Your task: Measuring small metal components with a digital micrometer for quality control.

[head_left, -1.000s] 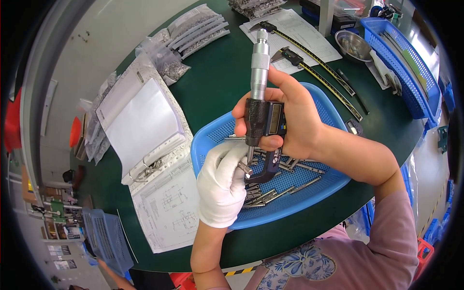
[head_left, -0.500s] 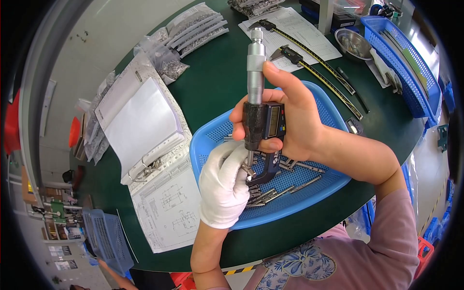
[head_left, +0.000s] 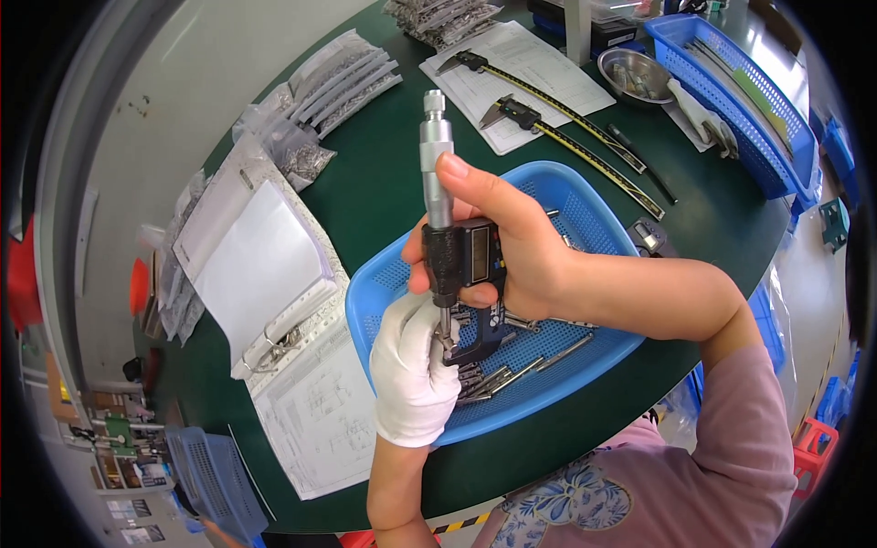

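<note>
My right hand (head_left: 530, 247), bare, is wrapped round a digital micrometer (head_left: 445, 260), thumb high along its silver thimble (head_left: 437, 151). The micrometer stands nearly upright, its black frame and small display turned toward me. My left hand (head_left: 411, 384), in a white glove, is closed at the jaws and pinches a small metal part (head_left: 448, 346), mostly hidden by the fingers. Whether both jaws touch it I cannot tell. Beneath my hands is a blue perforated basket (head_left: 539, 387) with several slim metal pins (head_left: 512, 376) inside.
Left of the basket lie an open ring binder (head_left: 265, 265) and a drawing sheet (head_left: 320, 425). Two digital calipers (head_left: 585, 146) rest beyond it. Bagged metal parts (head_left: 343, 82) sit at the far left; a steel bowl (head_left: 635, 78) and another blue basket (head_left: 731, 100) stand far right.
Both hands and the micrometer have shifted left and slightly down in view. The whole scene has also moved a little as the view turned. Both grips stay the same.
</note>
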`<move>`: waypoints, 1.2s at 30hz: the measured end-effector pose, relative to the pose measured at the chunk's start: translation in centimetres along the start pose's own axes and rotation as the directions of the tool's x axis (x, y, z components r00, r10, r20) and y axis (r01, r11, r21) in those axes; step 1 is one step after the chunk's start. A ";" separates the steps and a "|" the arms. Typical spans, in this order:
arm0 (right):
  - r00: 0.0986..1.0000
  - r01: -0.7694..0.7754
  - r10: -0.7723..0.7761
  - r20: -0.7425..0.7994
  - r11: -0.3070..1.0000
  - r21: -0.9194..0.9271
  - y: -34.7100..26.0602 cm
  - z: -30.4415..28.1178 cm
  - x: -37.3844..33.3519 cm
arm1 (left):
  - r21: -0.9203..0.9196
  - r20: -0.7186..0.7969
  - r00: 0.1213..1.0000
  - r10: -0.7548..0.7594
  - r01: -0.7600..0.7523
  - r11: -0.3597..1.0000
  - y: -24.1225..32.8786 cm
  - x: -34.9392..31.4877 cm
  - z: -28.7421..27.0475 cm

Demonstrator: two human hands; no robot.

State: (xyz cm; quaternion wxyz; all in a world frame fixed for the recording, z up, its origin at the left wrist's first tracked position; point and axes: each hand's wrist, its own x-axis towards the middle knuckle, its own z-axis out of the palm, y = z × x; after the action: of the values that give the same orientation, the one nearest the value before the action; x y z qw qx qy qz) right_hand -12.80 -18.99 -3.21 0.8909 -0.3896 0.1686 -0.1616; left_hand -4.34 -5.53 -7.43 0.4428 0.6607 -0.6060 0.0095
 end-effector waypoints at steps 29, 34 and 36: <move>0.964 -0.023 0.030 0.264 0.999 -0.027 -0.5 -6.3 2.7 | 0.016 -0.274 0.961 -0.029 0.035 0.999 -0.7 -0.7 0.0; 0.983 -0.058 0.058 0.173 0.998 -0.004 -2.0 -8.7 3.6 | 0.013 -0.318 0.944 -0.084 0.093 0.996 -0.9 -0.4 0.2; 0.996 -0.027 0.030 0.085 0.999 -0.032 -2.9 -9.7 3.6 | 0.006 -0.334 0.939 -0.079 0.086 0.996 -0.5 -0.3 0.3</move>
State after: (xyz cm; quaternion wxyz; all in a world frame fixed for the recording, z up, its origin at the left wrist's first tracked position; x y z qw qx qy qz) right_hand -14.20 -28.57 -7.88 0.8934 -0.4075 0.1384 -0.1293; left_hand -4.19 -5.54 -8.12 0.5323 0.6789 -0.4939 0.1088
